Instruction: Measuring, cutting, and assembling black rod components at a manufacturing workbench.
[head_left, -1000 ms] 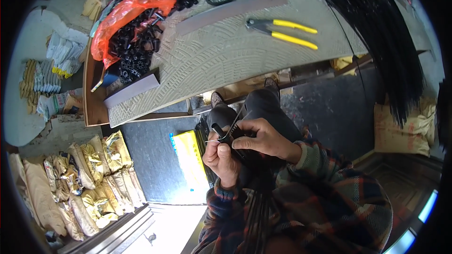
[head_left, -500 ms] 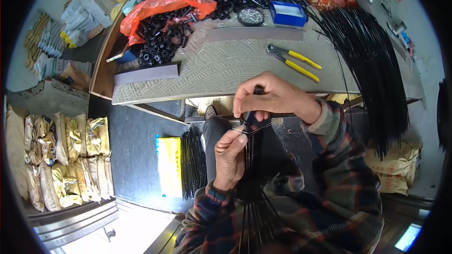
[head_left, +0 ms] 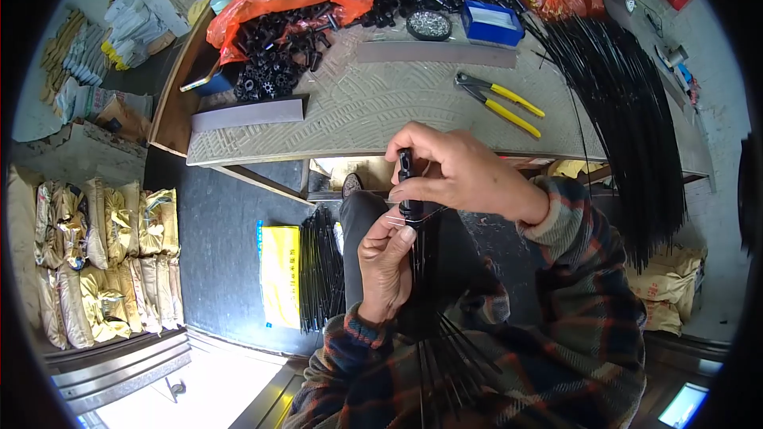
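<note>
Black tubular piece (head_left: 411, 208) | right hand (head_left: 461, 168) clasping upper part | left hand (head_left: 385, 267) pinching base

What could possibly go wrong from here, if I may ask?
The short, black tubular piece might slip from the right hand, because it is narrow and glossy. The dark-headed pliers with yellow handles lie near the front edge of the grey patterned tabletop, so a careless reach might knock them off.

Dark floor (head_left: 222, 262) — patterned tabletop (head_left: 358, 107) — bright light (head_left: 214, 385) lower left.
</note>
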### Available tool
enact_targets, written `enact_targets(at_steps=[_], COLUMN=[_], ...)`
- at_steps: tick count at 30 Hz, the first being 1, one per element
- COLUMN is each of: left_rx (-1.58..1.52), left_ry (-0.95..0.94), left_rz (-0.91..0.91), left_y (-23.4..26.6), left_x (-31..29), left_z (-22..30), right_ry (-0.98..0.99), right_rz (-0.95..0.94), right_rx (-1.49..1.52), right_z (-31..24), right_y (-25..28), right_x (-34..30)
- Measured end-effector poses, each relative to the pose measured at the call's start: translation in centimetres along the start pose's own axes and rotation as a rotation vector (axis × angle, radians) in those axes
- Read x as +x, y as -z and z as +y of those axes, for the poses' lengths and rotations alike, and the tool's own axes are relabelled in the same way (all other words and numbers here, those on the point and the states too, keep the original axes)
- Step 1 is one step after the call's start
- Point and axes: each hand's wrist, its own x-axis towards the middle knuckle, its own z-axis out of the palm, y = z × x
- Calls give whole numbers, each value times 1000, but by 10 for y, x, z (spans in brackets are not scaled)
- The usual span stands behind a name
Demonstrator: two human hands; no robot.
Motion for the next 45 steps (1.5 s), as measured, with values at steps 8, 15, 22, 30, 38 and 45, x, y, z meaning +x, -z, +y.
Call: enact_targets(at_steps=[8,15,22,30,38,45], left_rx=[28,26,69,131,75,-3], left_ry=[-38,-54,-54,-119,-62,-46], left_rz=[103,104,116,112,80,77], left_y=[5,5,11,12,25,39], left_x=[1,-1,-4,-3,-5,-6], left_z=[-1,-3,-1,4,5,14], right_ry=[88,71,-41,90,-113,-187], right_rz=[189,134,154,767,729,487], right_rx=[-260,-192,13,-36,736,966], right_z=[0,1,15,47,52,53], right_y=[-18,-16,-26,-97,-131,-129], right_x=[-1,5,0,-40,-38,-41])
